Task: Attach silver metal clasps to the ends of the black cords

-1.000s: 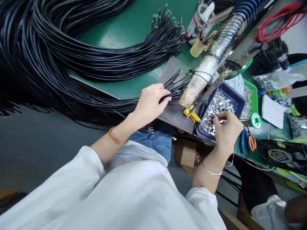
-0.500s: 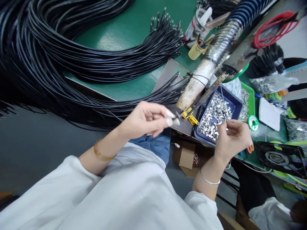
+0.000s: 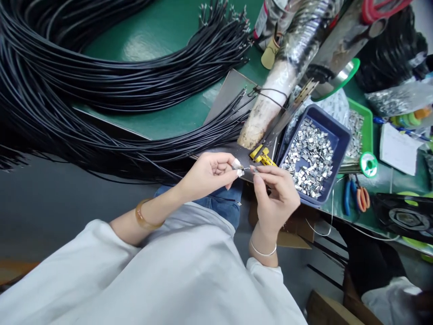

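Observation:
My left hand (image 3: pixel 216 174) is closed in a pinch on the end of a black cable (image 3: pixel 242 170), with white tape or covers around its fingertips. Thumb and forefinger of my right hand (image 3: pixel 276 192) pinch a small shiny metal piece (image 3: pixel 254 170), held right up against that cable end. Whether the two parts touch is too small to tell. Beyond my right hand, a dark blue bin (image 3: pixel 341 135) holds many small metal connector shells (image 3: pixel 309 155). A yellow clip-like tool (image 3: pixel 262 155) lies just past my fingertips. Another thin dark cable (image 3: pixel 225 198) crosses my lap below the left hand.
Thick bundles of black cables (image 3: pixel 145 85) cover the green table (image 3: pixel 145 45) at left. A duct pipe (image 3: pixel 264 108) slants down near the hands. At right are a green tray (image 3: pixel 368 126), a solder spool (image 3: pixel 368 164), pliers (image 3: pixel 362 198) and a fan (image 3: pixel 406 221).
My right hand has moved left from the edge of the blue bin to meet my left hand, which stays nearly in place. The view has shifted slightly.

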A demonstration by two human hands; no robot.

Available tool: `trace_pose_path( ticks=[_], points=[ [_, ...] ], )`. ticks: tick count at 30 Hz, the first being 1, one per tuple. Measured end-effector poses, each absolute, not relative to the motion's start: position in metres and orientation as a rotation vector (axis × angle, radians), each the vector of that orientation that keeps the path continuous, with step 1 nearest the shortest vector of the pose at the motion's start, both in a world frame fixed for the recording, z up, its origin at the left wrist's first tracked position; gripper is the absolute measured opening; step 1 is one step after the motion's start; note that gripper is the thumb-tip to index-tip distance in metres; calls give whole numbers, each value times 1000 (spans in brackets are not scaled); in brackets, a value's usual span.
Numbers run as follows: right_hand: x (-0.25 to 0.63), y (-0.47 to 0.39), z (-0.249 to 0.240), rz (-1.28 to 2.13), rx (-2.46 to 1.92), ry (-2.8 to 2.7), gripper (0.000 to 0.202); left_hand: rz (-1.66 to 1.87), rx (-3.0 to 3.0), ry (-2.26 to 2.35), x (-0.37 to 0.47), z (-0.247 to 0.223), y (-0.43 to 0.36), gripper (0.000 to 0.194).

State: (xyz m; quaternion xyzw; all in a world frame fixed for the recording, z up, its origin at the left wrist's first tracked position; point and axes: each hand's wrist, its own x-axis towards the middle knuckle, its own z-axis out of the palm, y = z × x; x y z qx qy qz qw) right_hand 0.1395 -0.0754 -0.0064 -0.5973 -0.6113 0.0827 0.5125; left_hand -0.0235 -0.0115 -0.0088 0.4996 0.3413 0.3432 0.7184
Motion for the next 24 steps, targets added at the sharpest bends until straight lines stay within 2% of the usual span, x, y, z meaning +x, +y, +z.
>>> trace_pose_path(
  ticks=[5, 24],
  points=[
    [138, -75, -17, 469, -1441, -1359, 5, 793, 1155, 762, -16, -3, -12, 13],
    [142, -72, -30, 838, -1172, -1194, 6, 906, 1437, 707, -17, -7, -14, 8]
  ],
)
